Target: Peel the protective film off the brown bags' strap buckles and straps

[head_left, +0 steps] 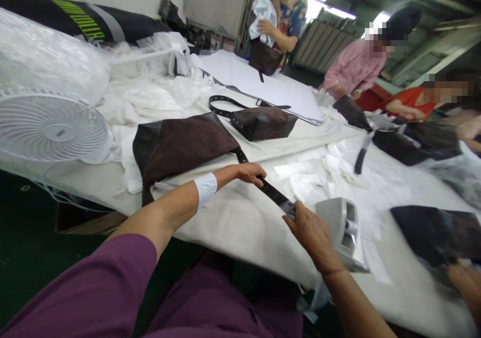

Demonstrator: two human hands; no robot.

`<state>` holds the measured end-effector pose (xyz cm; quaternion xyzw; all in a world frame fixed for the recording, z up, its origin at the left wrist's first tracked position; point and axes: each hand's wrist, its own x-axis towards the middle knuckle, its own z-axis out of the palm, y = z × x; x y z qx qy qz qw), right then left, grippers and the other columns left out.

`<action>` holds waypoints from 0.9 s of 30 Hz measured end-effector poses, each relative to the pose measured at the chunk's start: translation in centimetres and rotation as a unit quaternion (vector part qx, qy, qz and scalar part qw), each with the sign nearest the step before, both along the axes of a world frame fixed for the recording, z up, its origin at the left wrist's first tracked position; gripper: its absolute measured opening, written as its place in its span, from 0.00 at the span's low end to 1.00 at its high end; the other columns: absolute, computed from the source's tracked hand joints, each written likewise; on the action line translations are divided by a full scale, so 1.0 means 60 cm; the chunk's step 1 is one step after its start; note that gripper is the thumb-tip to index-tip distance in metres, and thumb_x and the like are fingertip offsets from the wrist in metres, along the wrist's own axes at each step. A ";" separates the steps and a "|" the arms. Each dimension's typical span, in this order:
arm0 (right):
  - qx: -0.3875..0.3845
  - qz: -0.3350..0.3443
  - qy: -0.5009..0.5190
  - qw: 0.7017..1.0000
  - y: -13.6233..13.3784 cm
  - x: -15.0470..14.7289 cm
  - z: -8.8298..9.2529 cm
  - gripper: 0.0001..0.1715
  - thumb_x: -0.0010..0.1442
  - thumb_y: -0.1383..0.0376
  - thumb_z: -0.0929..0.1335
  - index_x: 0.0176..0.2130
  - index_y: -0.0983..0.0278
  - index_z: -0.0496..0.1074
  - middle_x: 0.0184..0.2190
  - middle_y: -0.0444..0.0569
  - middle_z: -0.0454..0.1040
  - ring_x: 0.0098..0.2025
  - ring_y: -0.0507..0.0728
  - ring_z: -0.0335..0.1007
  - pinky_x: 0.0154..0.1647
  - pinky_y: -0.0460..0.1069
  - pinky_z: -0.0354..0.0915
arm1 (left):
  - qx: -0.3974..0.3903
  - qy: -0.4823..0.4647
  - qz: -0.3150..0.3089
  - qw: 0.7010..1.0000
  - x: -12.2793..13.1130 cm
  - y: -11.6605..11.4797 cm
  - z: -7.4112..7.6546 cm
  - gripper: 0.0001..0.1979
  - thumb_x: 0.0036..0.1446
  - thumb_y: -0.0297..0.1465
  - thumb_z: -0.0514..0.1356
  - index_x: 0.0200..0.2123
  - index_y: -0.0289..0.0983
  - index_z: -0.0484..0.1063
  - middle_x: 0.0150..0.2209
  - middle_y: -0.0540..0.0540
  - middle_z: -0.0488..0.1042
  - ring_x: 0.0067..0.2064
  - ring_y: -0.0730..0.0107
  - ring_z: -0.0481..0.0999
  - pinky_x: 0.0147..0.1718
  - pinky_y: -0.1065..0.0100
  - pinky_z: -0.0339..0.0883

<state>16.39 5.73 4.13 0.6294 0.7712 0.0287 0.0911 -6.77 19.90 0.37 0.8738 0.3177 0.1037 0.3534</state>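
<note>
Strap of black leather runs between my two hands: the right grip pinches its plastic-wrapped tip closed, while the left grip curls over it nearer the bag. It looks light and fairly stiff, so I'd hold it along its length. The dark brown shoulder bag it leads to lies slumped and soft on the white-covered tabletop. From that bag, a grey plastic device sits nearer me to the right, a smaller bag lies just beyond, and a white fan stands left.
</note>
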 end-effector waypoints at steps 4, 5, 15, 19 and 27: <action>0.001 0.006 0.027 1.000 0.048 -0.010 0.001 0.13 0.60 0.56 0.65 0.39 0.62 0.60 0.32 0.50 0.73 0.32 0.59 0.70 0.26 0.49 0.49 | -0.009 -0.041 0.010 0.999 0.004 0.012 0.019 0.05 0.46 0.32 0.59 0.23 0.36 0.69 0.21 0.54 0.65 0.25 0.73 0.62 0.25 0.70 0.52; -0.006 0.010 0.045 0.999 0.060 -0.013 0.004 0.13 0.59 0.56 0.65 0.38 0.61 0.60 0.31 0.49 0.73 0.32 0.59 0.70 0.26 0.48 0.49 | -0.022 -0.054 0.008 0.998 -0.001 0.017 0.025 0.05 0.46 0.32 0.59 0.24 0.36 0.69 0.21 0.54 0.65 0.25 0.73 0.62 0.26 0.70 0.52; -0.048 0.074 0.074 0.993 0.171 -0.095 0.023 0.13 0.54 0.60 0.66 0.39 0.63 0.64 0.29 0.51 0.73 0.31 0.59 0.69 0.26 0.48 0.49 | -0.069 -0.144 0.021 0.987 -0.014 0.037 0.027 0.02 0.44 0.26 0.58 0.25 0.35 0.71 0.20 0.54 0.66 0.25 0.74 0.63 0.26 0.71 0.54; -0.039 0.089 0.053 0.994 0.191 -0.135 0.021 0.15 0.54 0.63 0.66 0.43 0.64 0.65 0.32 0.53 0.75 0.32 0.60 0.70 0.27 0.48 0.50 | -0.096 -0.171 0.020 0.980 -0.032 0.045 0.032 0.07 0.43 0.24 0.58 0.29 0.36 0.73 0.25 0.53 0.70 0.29 0.72 0.67 0.30 0.72 0.58; -0.078 0.027 0.066 0.994 0.249 -0.119 0.011 0.16 0.52 0.53 0.67 0.32 0.63 0.67 0.26 0.49 0.71 0.30 0.57 0.67 0.26 0.47 0.52 | -0.219 -0.355 0.375 0.828 -0.052 -0.021 0.005 0.08 0.42 0.23 0.59 0.30 0.37 0.69 0.29 0.48 0.71 0.31 0.69 0.71 0.33 0.68 0.65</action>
